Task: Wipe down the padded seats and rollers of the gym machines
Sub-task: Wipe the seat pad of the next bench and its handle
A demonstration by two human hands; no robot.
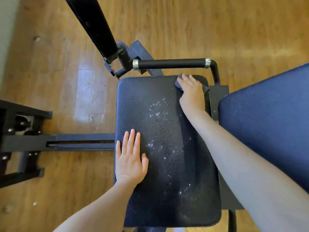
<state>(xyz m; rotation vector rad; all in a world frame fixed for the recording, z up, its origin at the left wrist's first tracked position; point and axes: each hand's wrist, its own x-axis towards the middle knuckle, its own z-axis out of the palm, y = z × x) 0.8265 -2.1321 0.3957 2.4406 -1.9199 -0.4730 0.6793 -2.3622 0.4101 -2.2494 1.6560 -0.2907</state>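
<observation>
- A dark padded seat is viewed from above; it is mounted on a black machine frame over a wooden floor.
- A dark cloth is pressed onto the seat's far right corner by the right hand. The fingers are laid over the cloth, apparently bent; whether they are curled round it or merely flat on it cannot be told.
- The left hand is rested flat on the near left part of the seat, fingers straight and together, nothing held. It seems to be used as a brace.
- Bright droplets, probably spray, are scattered down the seat's middle, between the two hands and not yet wiped.
- Judgement: the stroke is best drawn from the far corner back along the seat in overlapping passes, so the wet band is taken up rather than spread; the bracing hand would need shifting for the strip beneath it.
- A foam-gripped handle lies just beyond the cloth; a blue back pad stands to the right.
</observation>
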